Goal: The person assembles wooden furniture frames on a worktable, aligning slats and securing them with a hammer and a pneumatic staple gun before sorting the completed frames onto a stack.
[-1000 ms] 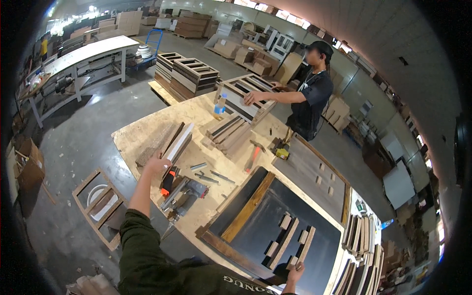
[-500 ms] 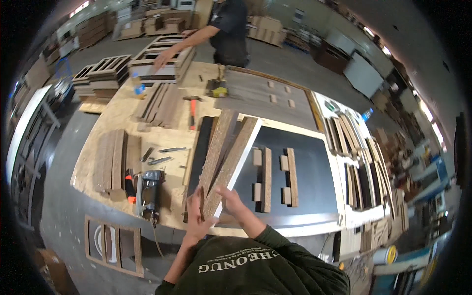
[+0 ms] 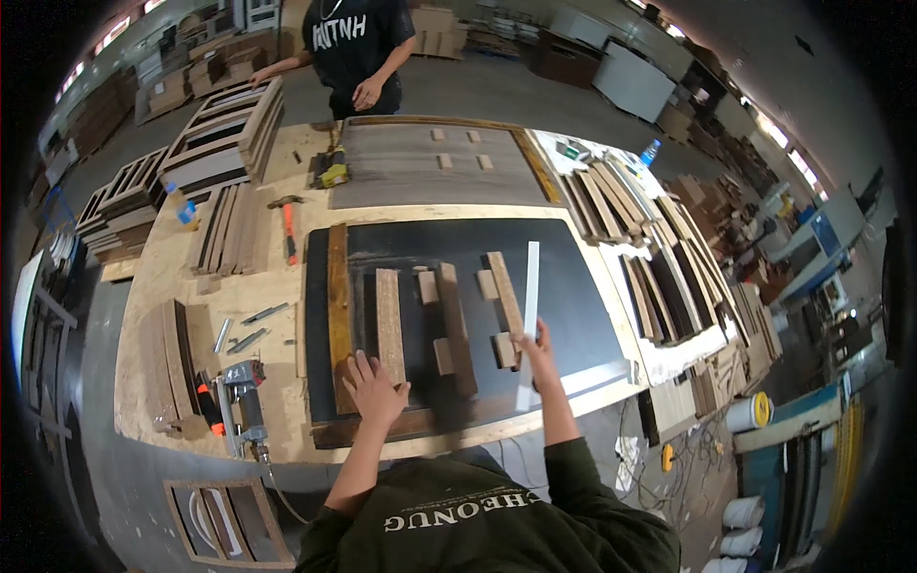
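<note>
A black panel [image 3: 573, 286] lies on the plywood workbench [image 3: 191, 315] with several wooden strips on it. My left hand [image 3: 373, 390] rests flat with fingers spread at the near end of a particle-board strip [image 3: 387, 315], beside a long brown board [image 3: 338, 306] on the panel's left edge. My right hand [image 3: 535, 349] grips a long thin pale strip [image 3: 531, 277] that runs away from me across the panel. Short wooden blocks [image 3: 441, 355] and a slanted strip [image 3: 503, 286] lie between my hands.
A nail gun [image 3: 245, 382] with its hose lies at the bench's near left, a hammer [image 3: 287, 229] farther back. A grey panel [image 3: 430, 162] lies beyond. Another person [image 3: 353, 43] stands at the far side. Stacked frames [image 3: 224, 134] sit left, piled strips [image 3: 650, 258] right.
Half a second ago both hands held two long boards above the panel. Now the boards lie on it, my left hand presses one strip and my right hand holds the pale strip.
</note>
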Motion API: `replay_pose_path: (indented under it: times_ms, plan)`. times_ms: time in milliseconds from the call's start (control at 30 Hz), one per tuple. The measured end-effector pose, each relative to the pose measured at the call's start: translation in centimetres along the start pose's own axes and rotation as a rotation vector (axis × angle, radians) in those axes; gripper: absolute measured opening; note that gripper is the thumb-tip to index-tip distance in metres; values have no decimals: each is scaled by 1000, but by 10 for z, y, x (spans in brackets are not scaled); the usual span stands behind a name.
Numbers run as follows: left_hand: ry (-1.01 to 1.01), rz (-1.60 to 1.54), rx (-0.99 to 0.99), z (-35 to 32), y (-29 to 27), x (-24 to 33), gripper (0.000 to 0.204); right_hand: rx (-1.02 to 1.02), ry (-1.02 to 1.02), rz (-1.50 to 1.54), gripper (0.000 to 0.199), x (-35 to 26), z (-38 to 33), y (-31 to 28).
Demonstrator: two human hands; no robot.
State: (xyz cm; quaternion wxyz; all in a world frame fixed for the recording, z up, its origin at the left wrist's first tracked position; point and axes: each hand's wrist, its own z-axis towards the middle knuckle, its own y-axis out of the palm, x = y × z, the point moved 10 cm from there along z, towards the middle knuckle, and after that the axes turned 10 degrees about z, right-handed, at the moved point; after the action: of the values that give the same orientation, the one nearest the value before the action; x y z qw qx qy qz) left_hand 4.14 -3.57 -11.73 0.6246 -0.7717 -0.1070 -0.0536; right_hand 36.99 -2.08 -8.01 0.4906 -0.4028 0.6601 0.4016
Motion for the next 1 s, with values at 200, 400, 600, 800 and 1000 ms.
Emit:
replay_pose_path:
  times_ms: [200, 400, 600, 800, 1000]
  plan:
    - [278, 74, 317, 6, -2, 50, 71, 183, -198, -472, 69, -45, 66, -113]
    - [178, 176, 227, 35, 25, 54, 57, 174, -8, -918, 78, -30, 119, -161]
    - [-75, 365, 219, 28, 22, -7, 60, 192, -252, -1148, 70, 5, 106, -169]
    - [-272, 278, 395, 7, 31, -40, 62, 55, -341, -970, 60, -2, 87, -174]
    - [-191, 506, 462, 12, 27, -28, 62, 78, -438, -889, 58, -15, 77, -187]
